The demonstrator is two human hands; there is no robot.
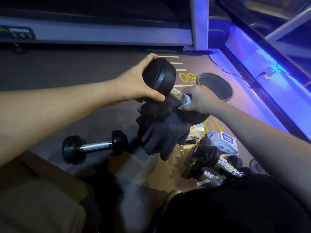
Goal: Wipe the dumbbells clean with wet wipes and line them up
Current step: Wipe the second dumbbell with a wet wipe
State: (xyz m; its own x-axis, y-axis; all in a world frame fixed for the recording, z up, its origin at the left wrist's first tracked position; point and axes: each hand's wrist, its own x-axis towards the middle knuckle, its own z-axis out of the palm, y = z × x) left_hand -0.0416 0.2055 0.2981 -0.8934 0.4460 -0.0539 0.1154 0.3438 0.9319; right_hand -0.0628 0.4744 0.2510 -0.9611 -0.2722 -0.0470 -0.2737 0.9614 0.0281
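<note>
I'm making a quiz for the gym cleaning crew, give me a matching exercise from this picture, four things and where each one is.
Things:
1. wet wipe
2. wipes pack
3. dark gloves
4. round bin

Places:
A. beyond the right hand
B. wrapped round the held dumbbell handle
C. floor, right of the gloves
D. under the held dumbbell

Pairs: 1-B, 2-C, 3-D, 4-A

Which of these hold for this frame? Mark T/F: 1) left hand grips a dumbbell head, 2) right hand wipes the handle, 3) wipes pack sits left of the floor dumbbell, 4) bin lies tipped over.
1) The left hand grips the head of the held dumbbell: true.
2) The right hand holds a wet wipe round the handle: true.
3) False: the wipes pack lies right of the floor dumbbell.
4) False: the bin stands upright, its mouth open upward.
</note>
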